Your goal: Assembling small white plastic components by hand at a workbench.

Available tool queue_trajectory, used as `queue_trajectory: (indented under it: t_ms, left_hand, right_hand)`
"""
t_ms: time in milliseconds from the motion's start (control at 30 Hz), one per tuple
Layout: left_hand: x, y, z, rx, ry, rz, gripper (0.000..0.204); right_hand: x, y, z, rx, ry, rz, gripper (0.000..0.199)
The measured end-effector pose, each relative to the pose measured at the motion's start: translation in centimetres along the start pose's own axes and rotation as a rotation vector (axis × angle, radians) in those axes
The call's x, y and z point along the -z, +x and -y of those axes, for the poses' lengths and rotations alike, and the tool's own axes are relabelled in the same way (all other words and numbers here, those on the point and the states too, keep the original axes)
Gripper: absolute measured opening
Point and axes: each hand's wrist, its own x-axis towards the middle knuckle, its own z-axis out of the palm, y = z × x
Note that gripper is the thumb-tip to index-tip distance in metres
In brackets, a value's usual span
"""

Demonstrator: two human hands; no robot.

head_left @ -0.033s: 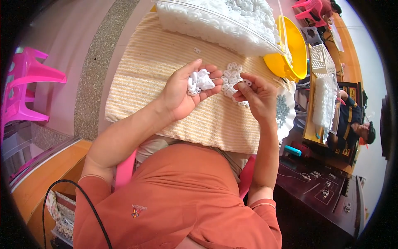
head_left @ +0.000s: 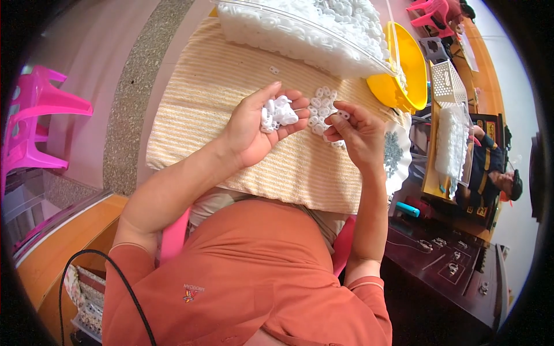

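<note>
My left hand (head_left: 254, 121) is cupped palm up above the striped cloth, its fingers curled a little around a heap of small white plastic pieces (head_left: 279, 114). To its right, my right hand (head_left: 359, 130) is closed, thumb against the fingers, and a small white oval plastic piece with a hole (head_left: 344, 115) shows between them. Beneath and just left of the right hand, a patch of similar loose white pieces (head_left: 316, 109) lies spread on the cloth. Another white piece (head_left: 274, 70) lies alone beyond my left hand.
A clear bin (head_left: 300, 49) full of white pieces stands at the far side on the striped cloth (head_left: 196, 86). Beside it are a yellow basin (head_left: 412, 63) and, nearer, a white dish (head_left: 405, 151) of small grey bits. A pink stool (head_left: 49, 98) stands left; another person (head_left: 490, 173) sits right.
</note>
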Motion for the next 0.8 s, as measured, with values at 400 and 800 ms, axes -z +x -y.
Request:
queue_trajectory:
  t_ms: [400,800]
  left_hand:
    - [0.2,-0.3,-4.2,-0.232,-0.069,-0.026,0.032]
    - [0.5,-0.2,-5.3,-0.276,-0.078,0.0,0.032]
  right_hand:
    - [-4.5,2.0,1.4,0.188,-0.319,0.132,0.025]
    - [-7.6,3.5,0.1,0.485,-0.508,0.119,0.023]
